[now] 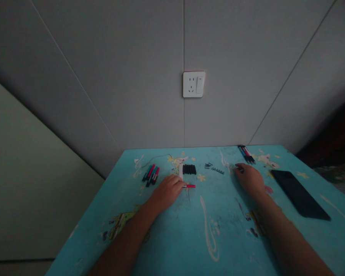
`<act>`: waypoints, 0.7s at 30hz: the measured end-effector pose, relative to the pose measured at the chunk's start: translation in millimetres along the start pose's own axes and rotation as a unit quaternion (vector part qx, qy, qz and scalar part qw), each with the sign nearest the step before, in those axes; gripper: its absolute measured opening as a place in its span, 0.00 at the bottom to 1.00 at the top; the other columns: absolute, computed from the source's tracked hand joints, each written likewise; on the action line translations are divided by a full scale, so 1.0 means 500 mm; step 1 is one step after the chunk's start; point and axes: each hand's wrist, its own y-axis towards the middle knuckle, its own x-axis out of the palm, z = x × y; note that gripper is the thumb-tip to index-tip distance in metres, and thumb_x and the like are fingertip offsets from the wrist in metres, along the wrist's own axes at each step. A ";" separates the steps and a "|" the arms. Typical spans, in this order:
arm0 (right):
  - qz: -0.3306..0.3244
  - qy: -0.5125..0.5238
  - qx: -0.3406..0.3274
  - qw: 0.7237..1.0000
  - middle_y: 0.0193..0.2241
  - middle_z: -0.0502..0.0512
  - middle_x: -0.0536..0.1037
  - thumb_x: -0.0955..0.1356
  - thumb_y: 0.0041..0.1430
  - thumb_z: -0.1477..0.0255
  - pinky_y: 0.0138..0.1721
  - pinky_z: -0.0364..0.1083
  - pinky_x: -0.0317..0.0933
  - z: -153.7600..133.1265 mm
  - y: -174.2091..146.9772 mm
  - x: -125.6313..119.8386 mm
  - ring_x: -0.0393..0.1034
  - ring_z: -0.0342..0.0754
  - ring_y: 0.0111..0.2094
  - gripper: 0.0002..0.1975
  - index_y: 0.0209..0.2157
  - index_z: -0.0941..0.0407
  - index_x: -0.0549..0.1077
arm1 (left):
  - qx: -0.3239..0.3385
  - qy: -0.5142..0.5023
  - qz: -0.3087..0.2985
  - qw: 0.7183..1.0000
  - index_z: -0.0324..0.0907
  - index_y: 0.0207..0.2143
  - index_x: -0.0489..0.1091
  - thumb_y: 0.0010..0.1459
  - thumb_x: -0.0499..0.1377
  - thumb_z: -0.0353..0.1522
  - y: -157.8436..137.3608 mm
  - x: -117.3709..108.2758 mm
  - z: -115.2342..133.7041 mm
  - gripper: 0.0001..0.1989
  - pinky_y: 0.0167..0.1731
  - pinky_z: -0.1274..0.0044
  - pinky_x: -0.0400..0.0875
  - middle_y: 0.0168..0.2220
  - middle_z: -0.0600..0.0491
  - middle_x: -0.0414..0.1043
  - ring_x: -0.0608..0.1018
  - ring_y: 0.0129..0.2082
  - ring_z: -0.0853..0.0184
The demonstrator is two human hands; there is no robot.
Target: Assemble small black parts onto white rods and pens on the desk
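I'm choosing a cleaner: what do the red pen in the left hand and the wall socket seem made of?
Red pen: probably smooth plastic, from its straight, brightly coloured body. Wall socket: likely smooth white plastic, from its crisp edges; dim light leaves gloss unclear.

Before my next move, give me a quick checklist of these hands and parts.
1. Left hand holding the slim red pen-shaped piece: ok.
2. Right hand free: cannot tell; something dark shows at its fingertips.
3. Short black cylinders side by side in a row: ok.
4. Tiny dark pieces all in one line: not ok; some lie in a loose cluster.
5. Flat black rectangular slab clear of both hands: ok.
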 end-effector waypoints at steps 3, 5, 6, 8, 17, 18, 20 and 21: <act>0.003 -0.002 -0.002 1.000 0.38 0.59 0.81 0.64 0.60 0.63 0.36 0.48 0.62 -0.001 -0.003 -0.001 0.74 0.55 0.37 0.17 0.46 0.56 0.76 | -0.002 -0.002 -0.002 1.000 0.43 0.48 0.71 0.66 0.52 0.31 0.000 0.000 -0.001 0.12 0.46 0.69 0.67 0.41 0.49 0.70 0.71 0.43 0.62; 0.007 -0.006 -0.006 1.000 0.38 0.60 0.81 0.64 0.60 0.63 0.37 0.48 0.61 -0.003 -0.005 -0.002 0.74 0.55 0.37 0.18 0.47 0.57 0.76 | -0.003 -0.005 -0.003 1.000 0.43 0.48 0.71 0.66 0.52 0.31 0.000 -0.001 -0.001 0.12 0.46 0.69 0.67 0.41 0.49 0.70 0.71 0.43 0.62; 0.009 -0.007 -0.008 1.000 0.39 0.60 0.81 0.64 0.60 0.63 0.37 0.48 0.61 -0.003 -0.006 -0.002 0.74 0.55 0.37 0.18 0.47 0.57 0.76 | -0.004 -0.007 -0.002 1.000 0.43 0.49 0.71 0.66 0.52 0.31 0.000 -0.002 0.000 0.12 0.46 0.69 0.67 0.41 0.49 0.71 0.71 0.43 0.62; 0.014 -0.010 -0.011 1.000 0.39 0.61 0.80 0.64 0.61 0.63 0.37 0.47 0.61 -0.001 -0.006 0.000 0.74 0.54 0.37 0.18 0.47 0.57 0.76 | -0.004 -0.015 -0.001 1.000 0.44 0.49 0.70 0.66 0.52 0.31 0.000 -0.004 0.003 0.12 0.46 0.69 0.67 0.41 0.49 0.71 0.71 0.44 0.62; 0.072 -0.023 -0.101 0.992 0.44 0.62 0.76 0.65 0.60 0.65 0.48 0.51 0.61 0.004 0.001 0.024 0.70 0.56 0.45 0.17 0.48 0.56 0.76 | 0.006 -0.036 -0.006 0.999 0.45 0.51 0.68 0.66 0.52 0.32 0.001 -0.011 0.008 0.13 0.49 0.67 0.66 0.44 0.50 0.71 0.71 0.46 0.62; 0.077 -0.020 -0.110 0.991 0.45 0.62 0.76 0.65 0.60 0.66 0.48 0.52 0.61 0.002 0.001 0.026 0.69 0.56 0.46 0.17 0.48 0.55 0.75 | 0.006 -0.038 -0.007 0.999 0.45 0.52 0.68 0.66 0.52 0.32 0.001 -0.010 0.007 0.13 0.49 0.67 0.66 0.44 0.50 0.71 0.71 0.46 0.62; 0.079 -0.018 -0.118 0.990 0.46 0.61 0.75 0.65 0.60 0.67 0.49 0.52 0.60 0.002 0.001 0.029 0.69 0.56 0.47 0.16 0.48 0.54 0.75 | 0.006 -0.042 -0.006 0.999 0.46 0.52 0.68 0.67 0.52 0.32 0.000 -0.007 0.005 0.13 0.49 0.68 0.66 0.43 0.50 0.71 0.71 0.45 0.62; 0.078 -0.018 -0.120 0.990 0.46 0.61 0.74 0.65 0.60 0.67 0.49 0.53 0.60 0.002 0.001 0.029 0.68 0.56 0.47 0.16 0.48 0.54 0.75 | 0.006 -0.044 -0.004 0.999 0.46 0.52 0.68 0.67 0.51 0.33 0.000 -0.006 0.004 0.13 0.49 0.68 0.66 0.43 0.50 0.71 0.71 0.45 0.62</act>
